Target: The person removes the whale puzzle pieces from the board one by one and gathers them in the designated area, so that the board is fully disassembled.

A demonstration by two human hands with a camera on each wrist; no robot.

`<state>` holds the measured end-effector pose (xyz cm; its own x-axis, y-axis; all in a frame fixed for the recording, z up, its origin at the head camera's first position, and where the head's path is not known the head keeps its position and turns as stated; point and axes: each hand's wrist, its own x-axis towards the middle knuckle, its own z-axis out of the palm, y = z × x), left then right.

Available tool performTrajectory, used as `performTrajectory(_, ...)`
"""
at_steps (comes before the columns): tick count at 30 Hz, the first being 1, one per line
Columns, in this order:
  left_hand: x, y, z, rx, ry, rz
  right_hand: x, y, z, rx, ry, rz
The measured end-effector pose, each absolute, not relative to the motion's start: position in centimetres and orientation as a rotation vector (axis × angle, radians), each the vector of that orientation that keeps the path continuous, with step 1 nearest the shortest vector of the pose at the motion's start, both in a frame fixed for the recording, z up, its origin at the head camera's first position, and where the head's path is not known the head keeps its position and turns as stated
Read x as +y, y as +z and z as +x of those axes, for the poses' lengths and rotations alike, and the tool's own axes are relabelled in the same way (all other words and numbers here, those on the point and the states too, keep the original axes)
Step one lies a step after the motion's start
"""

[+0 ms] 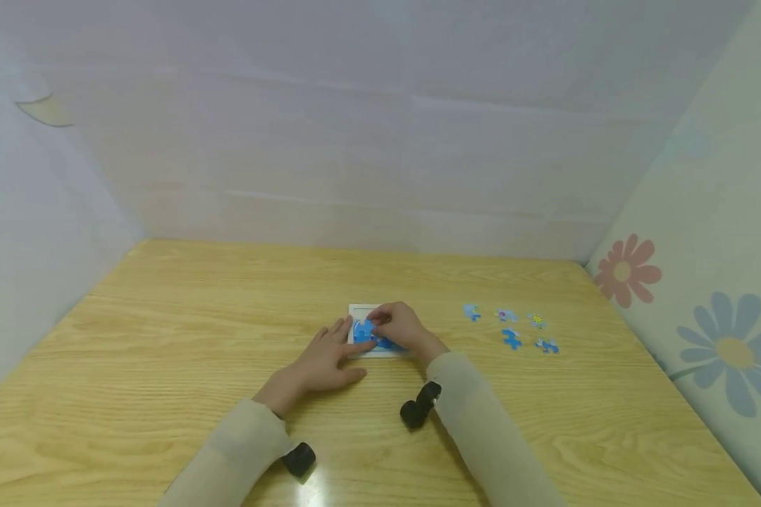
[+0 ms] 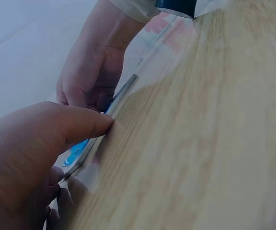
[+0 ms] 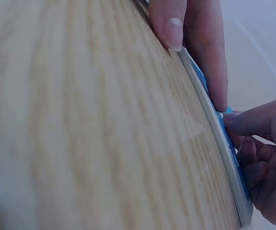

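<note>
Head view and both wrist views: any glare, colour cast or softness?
Head view: white glare on the table near the bottom edge, loose puzzle pieces soft; left wrist view: bluish cast, table grain smeared; right wrist view: bright spot at left edge, grain soft.

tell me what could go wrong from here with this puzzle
The left hand reaches onto the puzzle board right beside the fingertips of the right hand, so they might bump and shift the pieces there.

The board lies on a smooth-looking table; an uneven push could slide it.

Five loose pieces lie just beyond the right sleeve, so an outward sweep of that arm may scatter them.
</note>
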<state>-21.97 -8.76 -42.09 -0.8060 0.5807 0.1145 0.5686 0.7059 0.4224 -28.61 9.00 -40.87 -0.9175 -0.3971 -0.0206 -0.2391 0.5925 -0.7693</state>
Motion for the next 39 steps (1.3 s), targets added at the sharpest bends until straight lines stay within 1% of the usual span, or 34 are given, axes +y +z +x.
performTrajectory(15, -8.86, -42.80, -22.19, 2.872, 0.699, 0.976, 9.11, -41.28, -28.73, 2.672, -1.161, -0.492)
performTrajectory(29, -8.71, -42.36, -22.04, 2.840, 0.702, 0.973, 9.37, -41.46, -28.83, 2.680, -1.136, -0.468)
performTrajectory(35, -8.59, -42.24, -22.03, 2.823, 0.700, 0.960, 9.50, -41.29, -28.65, 2.679, -1.182, -0.474)
performTrajectory(39, -8.58, -42.26, -22.07, 2.820, 0.696, 0.953, 9.49, -41.13, -28.59, 2.653, -1.240, -0.416)
